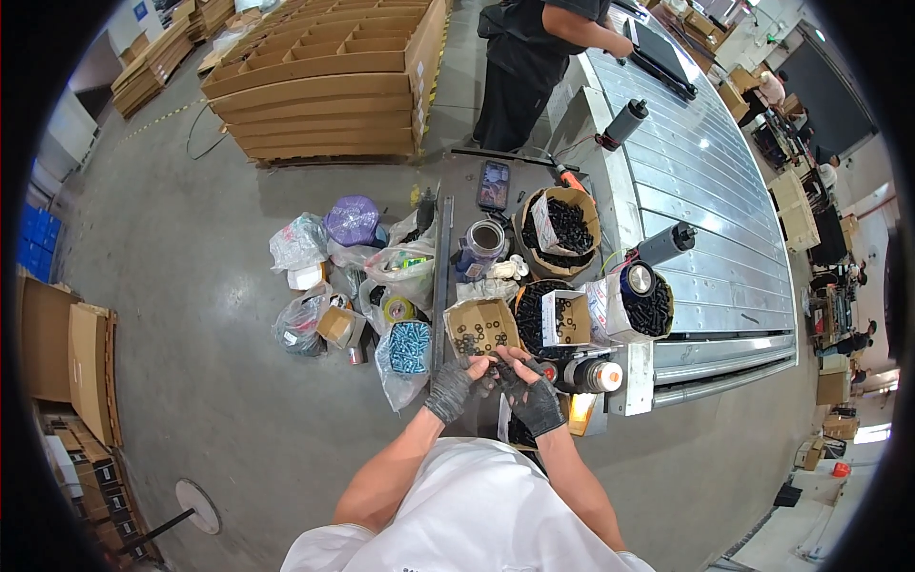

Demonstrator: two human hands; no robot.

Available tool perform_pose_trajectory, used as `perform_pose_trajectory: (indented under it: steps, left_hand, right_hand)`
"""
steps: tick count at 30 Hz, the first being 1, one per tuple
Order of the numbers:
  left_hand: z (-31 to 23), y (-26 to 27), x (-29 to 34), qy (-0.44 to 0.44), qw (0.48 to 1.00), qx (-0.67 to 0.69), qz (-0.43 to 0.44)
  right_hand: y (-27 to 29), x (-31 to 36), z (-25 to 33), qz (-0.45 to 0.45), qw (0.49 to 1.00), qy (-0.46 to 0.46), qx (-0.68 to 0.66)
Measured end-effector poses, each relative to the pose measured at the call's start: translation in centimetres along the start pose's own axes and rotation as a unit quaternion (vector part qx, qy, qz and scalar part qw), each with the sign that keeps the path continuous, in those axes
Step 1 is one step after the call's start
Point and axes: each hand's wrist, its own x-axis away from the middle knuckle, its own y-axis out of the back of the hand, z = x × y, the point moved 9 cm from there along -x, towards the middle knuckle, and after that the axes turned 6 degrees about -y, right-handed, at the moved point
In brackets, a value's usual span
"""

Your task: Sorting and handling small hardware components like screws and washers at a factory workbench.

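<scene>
Left hand (452, 390) and right hand (534, 398) meet fingertip to fingertip by the box (475, 312) of rings (489, 325); can't tell if either grips anything. Best worked over it, catching drops.

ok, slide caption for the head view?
Gloved left hand and right hand close together at a cardboard box of dark rings, black parts heaped to the right.

On my feed I see, at lower centre, the left hand (448, 393) gloved in dark, mottled grey and the right hand (536, 405) in near-black grey. Just above, I see a tan carton (477, 310) and dark rings (474, 341). Left of centre I find metallic blue fasteners (410, 346) and a purple round bundle (352, 221); along the bottom, a white shirt (486, 515).
</scene>
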Motion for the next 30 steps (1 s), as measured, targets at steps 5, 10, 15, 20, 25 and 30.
perform_pose_trajectory:
  steps: [5, 10, 15, 20, 25, 30]
  left_hand:
    - [0.3, -0.1, 0.3, 0.007, 1.000, -0.014, 0.002]
    - [-0.5, -0.8, 0.6, -0.029, 0.999, -0.035, -0.002]
    - [-0.3, -0.9, 0.5, -0.046, 0.998, -0.028, -0.014]
    - [-0.4, -0.9, 0.6, -0.056, 0.997, -0.043, -0.043]
    - [-0.4, -1.3, 0.7, -0.042, 0.998, -0.033, -0.032]
    - [0.6, -0.7, 0.4, -0.028, 0.999, 0.016, -0.024]
  right_hand:
    - [-0.3, 0.2, 0.1, -0.022, 0.995, 0.011, 0.101]
    - [-0.1, 0.2, -0.2, -0.057, 0.988, -0.001, 0.141]
    - [0.3, 0.1, -0.3, -0.084, 0.986, 0.040, 0.141]
    - [-0.3, 0.5, 0.1, -0.105, 0.984, 0.057, 0.132]
    - [-0.1, 0.5, 0.1, -0.118, 0.977, 0.056, 0.166]
    - [-0.5, 0.4, 0.1, -0.091, 0.986, 0.076, 0.116]
